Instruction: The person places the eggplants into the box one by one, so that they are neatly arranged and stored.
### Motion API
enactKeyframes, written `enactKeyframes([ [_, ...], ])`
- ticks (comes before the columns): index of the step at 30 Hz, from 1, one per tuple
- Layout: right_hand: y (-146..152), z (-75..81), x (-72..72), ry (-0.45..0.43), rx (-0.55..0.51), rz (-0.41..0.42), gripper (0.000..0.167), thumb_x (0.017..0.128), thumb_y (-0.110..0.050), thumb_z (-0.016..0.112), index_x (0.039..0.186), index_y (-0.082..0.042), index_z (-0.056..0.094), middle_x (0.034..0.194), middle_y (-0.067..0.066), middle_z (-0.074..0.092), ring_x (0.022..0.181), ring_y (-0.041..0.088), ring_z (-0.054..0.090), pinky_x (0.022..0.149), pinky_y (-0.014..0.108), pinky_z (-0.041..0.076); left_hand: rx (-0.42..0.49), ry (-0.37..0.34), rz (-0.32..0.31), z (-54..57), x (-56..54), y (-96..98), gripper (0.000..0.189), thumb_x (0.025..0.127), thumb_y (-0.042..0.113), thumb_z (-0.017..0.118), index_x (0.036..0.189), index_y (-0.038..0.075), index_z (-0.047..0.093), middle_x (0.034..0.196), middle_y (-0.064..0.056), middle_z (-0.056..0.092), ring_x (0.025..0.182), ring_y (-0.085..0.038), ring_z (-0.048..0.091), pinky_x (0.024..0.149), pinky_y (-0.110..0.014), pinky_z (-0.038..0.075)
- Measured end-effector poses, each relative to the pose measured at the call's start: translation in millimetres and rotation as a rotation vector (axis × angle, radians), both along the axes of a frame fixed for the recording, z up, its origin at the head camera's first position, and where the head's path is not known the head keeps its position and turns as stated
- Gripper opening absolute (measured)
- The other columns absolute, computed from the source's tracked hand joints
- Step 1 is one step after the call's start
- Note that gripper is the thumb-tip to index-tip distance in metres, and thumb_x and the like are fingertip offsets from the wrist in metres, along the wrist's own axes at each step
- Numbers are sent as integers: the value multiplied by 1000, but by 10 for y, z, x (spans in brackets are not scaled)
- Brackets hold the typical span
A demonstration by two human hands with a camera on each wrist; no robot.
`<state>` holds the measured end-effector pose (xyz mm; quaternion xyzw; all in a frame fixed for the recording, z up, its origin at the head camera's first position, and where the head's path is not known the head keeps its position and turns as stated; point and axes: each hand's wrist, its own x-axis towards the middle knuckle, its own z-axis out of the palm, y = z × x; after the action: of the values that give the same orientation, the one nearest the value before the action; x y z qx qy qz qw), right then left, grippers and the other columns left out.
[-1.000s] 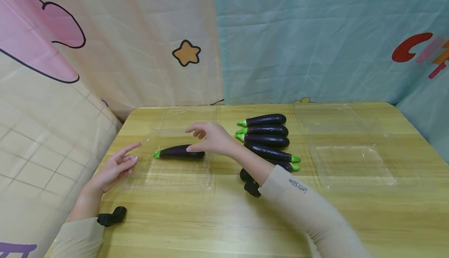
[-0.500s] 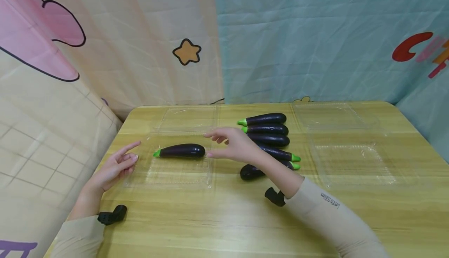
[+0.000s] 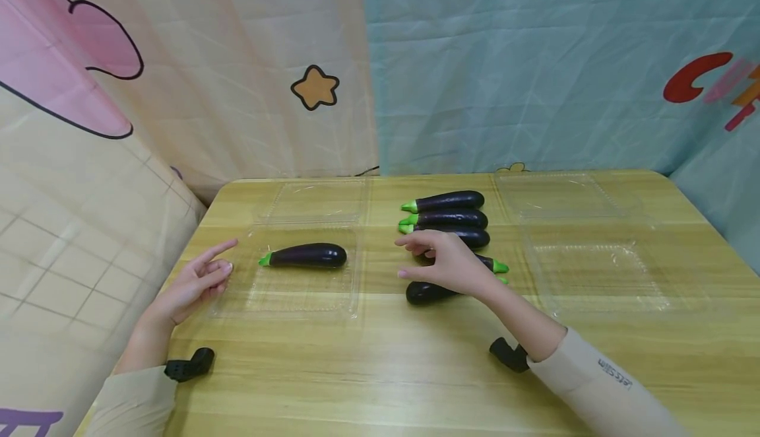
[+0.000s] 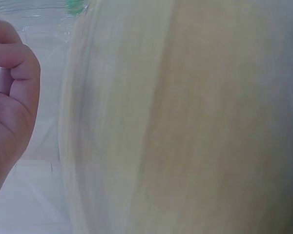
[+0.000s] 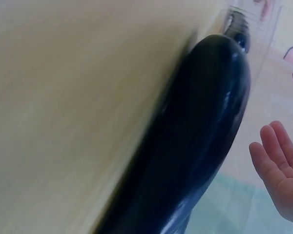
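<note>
open-handed above five eggplants (image 3: pixel 454 218) in mid-worktop (image 3: pixel 356 377): right hand (image 3: pixel 448 262), thumb and fingers apart, nothing between. across from it, left hand (image 3: pixel 190 292) at the side of a clear plastic container (image 3: pixel 285 315), index finger straight, other fingers loosely bent, nothing visibly held; perhaps there to steady so light a tray, though contact with the rim impossible to tell. inside that container, a little beyond the middle, a single eggplant (image 3: pixel 309 256) lying crosswise, stem to the left, probably set back to leave bare tray in front. behind, lid (image 3: pixel 315 201) laid back, likely for access from above; at right, second clear container (image 3: pixel 594 288) spread open likewise. of the five, three far ones with stems left, two near ones with stems right, probably bunched to stop any rolling. skins glossy and near-black purple, stems bright green, bodies slim at the stem and plump at the rounded end.
</note>
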<state>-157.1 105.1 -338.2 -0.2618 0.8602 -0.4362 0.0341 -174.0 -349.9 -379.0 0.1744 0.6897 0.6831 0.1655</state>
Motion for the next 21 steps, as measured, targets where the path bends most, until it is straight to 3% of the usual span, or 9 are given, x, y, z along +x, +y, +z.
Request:
enactKeyframes([
  [11, 267, -121, 90, 39, 5, -32, 45, 77, -24, 78, 116, -8, 63, 108, 8, 64, 98, 28, 59, 82, 44, 48, -48, 20, 6, -4, -4, -5, 49, 100, 0, 37, 146, 8, 25, 79, 7, 54, 62, -4, 48, 53, -23, 38],
  [17, 386, -183, 137, 23, 3, -50, 46, 77, -24, 77, 116, -5, 63, 111, 12, 63, 98, 29, 58, 82, 45, 48, -62, 17, 9, -8, -5, -10, 50, 100, 1, 37, 147, 6, 23, 77, 6, 54, 61, -5, 47, 52, -28, 33],
  [21, 454, -223, 163, 9, 19, -62, 47, 78, -24, 77, 117, -3, 63, 113, 13, 63, 99, 28, 58, 82, 44, 48, -73, 8, 22, -13, -8, -13, 50, 100, 2, 38, 147, 5, 21, 77, 7, 53, 62, -4, 48, 53, -25, 36],
])
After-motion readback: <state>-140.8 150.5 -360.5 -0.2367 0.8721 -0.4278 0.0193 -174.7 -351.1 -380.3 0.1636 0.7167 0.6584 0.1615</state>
